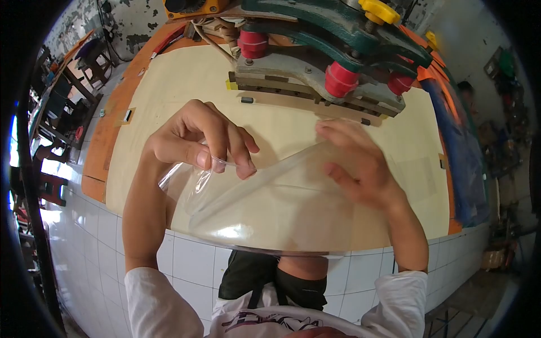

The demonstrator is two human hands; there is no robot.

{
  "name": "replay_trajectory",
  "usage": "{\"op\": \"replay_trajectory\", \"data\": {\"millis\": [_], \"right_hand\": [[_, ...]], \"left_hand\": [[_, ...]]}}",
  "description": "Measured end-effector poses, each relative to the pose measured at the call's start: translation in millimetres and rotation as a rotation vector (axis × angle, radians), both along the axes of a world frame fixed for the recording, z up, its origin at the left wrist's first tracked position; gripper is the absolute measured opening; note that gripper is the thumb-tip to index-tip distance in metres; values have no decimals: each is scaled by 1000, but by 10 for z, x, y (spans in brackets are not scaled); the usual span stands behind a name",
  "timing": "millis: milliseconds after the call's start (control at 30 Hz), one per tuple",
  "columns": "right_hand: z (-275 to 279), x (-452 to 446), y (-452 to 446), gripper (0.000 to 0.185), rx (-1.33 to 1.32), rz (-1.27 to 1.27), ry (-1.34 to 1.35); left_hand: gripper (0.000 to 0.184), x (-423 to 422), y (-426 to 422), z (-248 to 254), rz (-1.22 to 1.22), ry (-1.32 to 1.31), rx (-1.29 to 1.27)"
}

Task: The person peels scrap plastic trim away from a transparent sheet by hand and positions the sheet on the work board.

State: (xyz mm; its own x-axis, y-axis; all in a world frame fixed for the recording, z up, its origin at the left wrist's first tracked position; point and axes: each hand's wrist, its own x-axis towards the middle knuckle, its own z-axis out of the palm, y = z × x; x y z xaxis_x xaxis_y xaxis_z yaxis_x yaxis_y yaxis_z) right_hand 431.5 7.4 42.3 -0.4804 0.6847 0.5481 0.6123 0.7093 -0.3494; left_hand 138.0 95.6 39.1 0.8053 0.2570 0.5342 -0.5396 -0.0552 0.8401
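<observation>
Pinching left hand (197, 128): thumb and fingertips are gripping the edge of a clear plastic sheet (265, 205), the wrist bending above it.
Clear plastic sheet: it is spreading below and to the right of the pinch, a pale band slanting up across it toward the right hand (363, 166), with glare shining underneath the grip.
Right hand: blurring, it is holding thumb and fingers apart to the right of the pinch, over the sheet; whether the fingertips are touching the plastic, the view is not telling.
Green press (304, 31): it is standing beyond the grip, mostly to its right, red knobs (342, 80) sitting above its metal plate.
Cream surface (163, 84): it is lying beneath both hands, the orange table (101, 149) showing to the left of the grip.
Blue plastic (459, 169): it is lying well apart from the pinch, past the right hand.
White sleeves (160, 304) and dark shorts (251, 274): they are showing nearer the wearer than the grip, above a tiled floor (191, 256).
</observation>
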Motion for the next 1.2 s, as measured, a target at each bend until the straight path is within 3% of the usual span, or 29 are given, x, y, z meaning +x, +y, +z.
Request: {"op": "replay_trajectory", "data": {"millis": [167,233,267,333,367,467,1200], "right_hand": [[-149,-103,-52,27,-140,45,77],[-139,-83,-47,14,-201,-67,205],[-112,-77,-57,14,-200,-63,208],[-47,-44,-74,10,-299,-150,375],[-53,-1,-36,11,-198,-100,354],[93,47,-92,14,-245,-123,284],[192,291,13,20,-370,-57,180]], "left_hand": [[13,15,-4,4,31,11,17],[15,-28,-5,42,162,140,-3],[15,-51,-2,61,165,143,-2],[21,-97,4,98,402,316,-52],[21,-94,-14,133,470,357,-50],[18,-109,20,136,561,451,-31],[20,112,-135,107,486,653,-2]]}}
